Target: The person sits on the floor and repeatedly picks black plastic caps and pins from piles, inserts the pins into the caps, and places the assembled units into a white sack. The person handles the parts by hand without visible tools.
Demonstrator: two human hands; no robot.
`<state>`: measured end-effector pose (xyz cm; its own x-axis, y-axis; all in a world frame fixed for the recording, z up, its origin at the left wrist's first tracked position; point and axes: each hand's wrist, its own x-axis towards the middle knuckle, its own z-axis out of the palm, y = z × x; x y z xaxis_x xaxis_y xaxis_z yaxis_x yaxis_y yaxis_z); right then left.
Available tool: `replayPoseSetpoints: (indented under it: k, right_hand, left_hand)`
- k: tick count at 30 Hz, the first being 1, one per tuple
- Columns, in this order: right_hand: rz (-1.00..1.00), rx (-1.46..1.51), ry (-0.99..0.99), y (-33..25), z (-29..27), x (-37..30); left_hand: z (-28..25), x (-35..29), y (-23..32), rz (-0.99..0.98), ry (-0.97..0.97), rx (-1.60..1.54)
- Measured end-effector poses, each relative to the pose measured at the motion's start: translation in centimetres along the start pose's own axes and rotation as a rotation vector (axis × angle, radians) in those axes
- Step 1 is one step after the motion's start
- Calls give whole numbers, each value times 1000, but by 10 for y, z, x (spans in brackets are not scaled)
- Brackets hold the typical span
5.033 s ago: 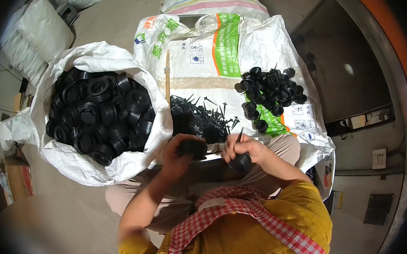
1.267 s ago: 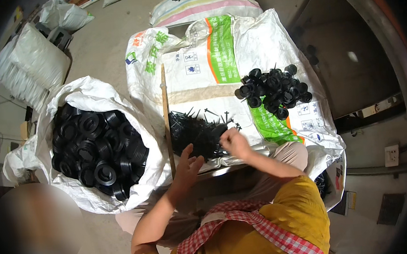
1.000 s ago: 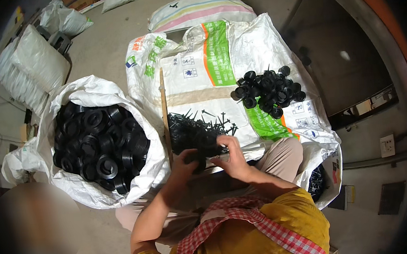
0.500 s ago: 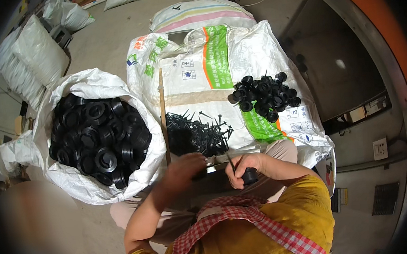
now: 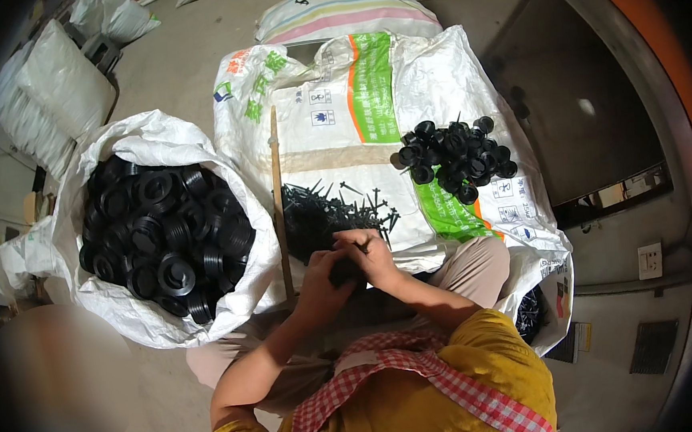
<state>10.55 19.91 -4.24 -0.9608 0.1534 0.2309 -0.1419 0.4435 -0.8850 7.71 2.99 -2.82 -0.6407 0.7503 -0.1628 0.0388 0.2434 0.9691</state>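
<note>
My hands meet over my lap, at the near edge of a white woven sheet [image 5: 429, 250]. My left hand [image 5: 325, 280] is closed around a black round plastic plug [image 5: 345, 272], mostly in shadow. Against that plug press the closed fingers of my right hand [image 5: 373, 258]; what they pinch is hidden. Just beyond my hands lies a heap of thin black plastic spikes [image 5: 322, 214]. To the left, an open white sack [image 5: 266, 282] is full of ribbed black plugs [image 5: 177, 272]. A pile of black caps [image 5: 458, 156], some with a spike sticking out, sits at right on the sheet.
A wooden stick [image 5: 278, 197] lies between sack and spikes. A stuffed white sack [image 5: 348, 15] is at the far edge, and more full sacks [image 5: 64, 83] stand far left. By my right knee, a white bag [image 5: 555, 282] holds dark thin pieces. A wall socket [image 5: 649, 261] is at right.
My right hand has moved left and slightly away from me. My left hand, blurred before, has come right to meet it, and both are now at one black plug.
</note>
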Motion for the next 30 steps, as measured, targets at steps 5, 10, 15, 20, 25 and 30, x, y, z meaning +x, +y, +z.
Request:
replayPoseSetpoints:
  k: [5,10,15,20,25,30]
  right_hand:
    - [227,-540,-158,61,-11,-17]
    - [389,177,-225,100,13,-30]
    - [293,495,-208,-10,31,32]
    - [176,614,-381,-75,68,77]
    - [199,473,-264,-81,78,103]
    - [127,768,-221,-167,84,114]
  left_hand:
    - [-5,-19,41,551,332,728]
    - [-73,-53,95,987,795,832]
    - [-151,-77,124,378,1359,1018]
    - [-187,-110,88,-20,1050,1096]
    - [-237,-163,43,-315,1739,1191]
    - [-293,-220,-24,-196,1506,-35]
